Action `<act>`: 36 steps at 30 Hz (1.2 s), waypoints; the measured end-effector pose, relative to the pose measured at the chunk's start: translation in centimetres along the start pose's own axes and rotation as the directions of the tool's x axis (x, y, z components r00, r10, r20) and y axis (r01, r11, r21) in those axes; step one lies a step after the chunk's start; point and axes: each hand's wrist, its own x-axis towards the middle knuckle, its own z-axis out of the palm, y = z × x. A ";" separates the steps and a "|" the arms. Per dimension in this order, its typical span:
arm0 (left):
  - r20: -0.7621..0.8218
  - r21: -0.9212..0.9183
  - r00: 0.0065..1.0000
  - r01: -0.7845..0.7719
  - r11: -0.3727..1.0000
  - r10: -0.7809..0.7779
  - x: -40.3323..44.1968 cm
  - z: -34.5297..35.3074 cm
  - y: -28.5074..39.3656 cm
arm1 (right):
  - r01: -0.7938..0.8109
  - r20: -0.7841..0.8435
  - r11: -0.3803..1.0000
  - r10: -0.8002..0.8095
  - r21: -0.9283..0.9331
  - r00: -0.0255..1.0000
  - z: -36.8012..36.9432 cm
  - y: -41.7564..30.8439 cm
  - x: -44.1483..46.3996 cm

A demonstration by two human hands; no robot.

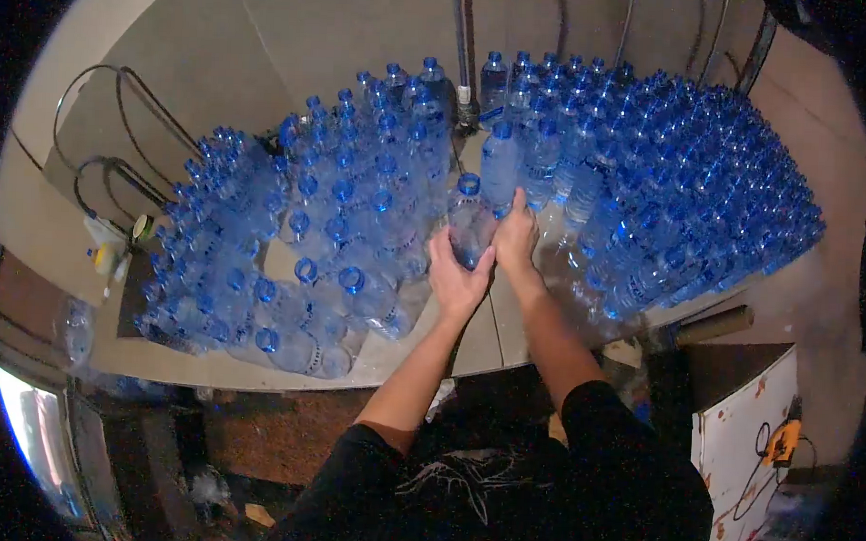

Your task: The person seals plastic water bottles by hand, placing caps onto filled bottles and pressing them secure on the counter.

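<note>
My left hand [459, 283] is wrapped around the lower part of a clear plastic bottle [470, 219] with a blue top, which stands upright at the middle of the counter. Just beyond and to its right is another blue-topped bottle [500, 168]. My right hand [517, 237] is closed at that bottle's lower right side, thumb pointing up; some of its fingers are hidden. A group of similar bottles [342, 229] stands on the left, a few leaning near the front edge. Densely packed bottles [689, 184] fill the right side.
The pale tiled counter [493, 335] curves in front of me, against a wall with hoses and a vertical pipe [462, 71]. At right, below the counter, are a cardboard tube [712, 324] and a white panel with a yellow-orange tool [783, 441].
</note>
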 end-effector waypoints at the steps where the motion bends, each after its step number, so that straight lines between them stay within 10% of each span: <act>1: 0.006 -0.016 1.000 0.020 1.000 -0.020 0.0 -0.1 0.2 | 0.004 -0.012 1.000 -0.004 -0.004 1.000 0.0 -0.1 0.1; 14: -0.062 -0.117 0.998 0.007 0.993 -0.015 0.0 0.3 -0.7 | -0.123 0.137 0.988 0.136 -0.095 0.981 -0.4 -0.4 0.8; 23: 0.001 -0.070 1.000 0.021 0.997 -0.021 1.9 1.7 0.1 | 0.079 0.002 0.959 -0.083 0.273 0.997 -1.9 4.0 -2.1; 26: 0.081 -0.010 0.996 0.028 1.000 -0.027 4.5 4.5 0.1 | 0.173 -0.251 0.958 -0.230 -0.229 0.940 -3.4 5.6 -4.7; 32: 0.083 -0.014 0.995 0.058 0.998 -0.056 6.7 6.8 1.4 | -0.037 0.101 0.991 0.025 0.127 0.995 -8.4 4.3 -4.6; 36: 0.078 -0.005 0.996 0.040 0.999 -0.039 6.4 6.4 1.8 | 0.085 -0.016 0.996 -0.085 0.018 0.996 -8.6 4.5 -5.1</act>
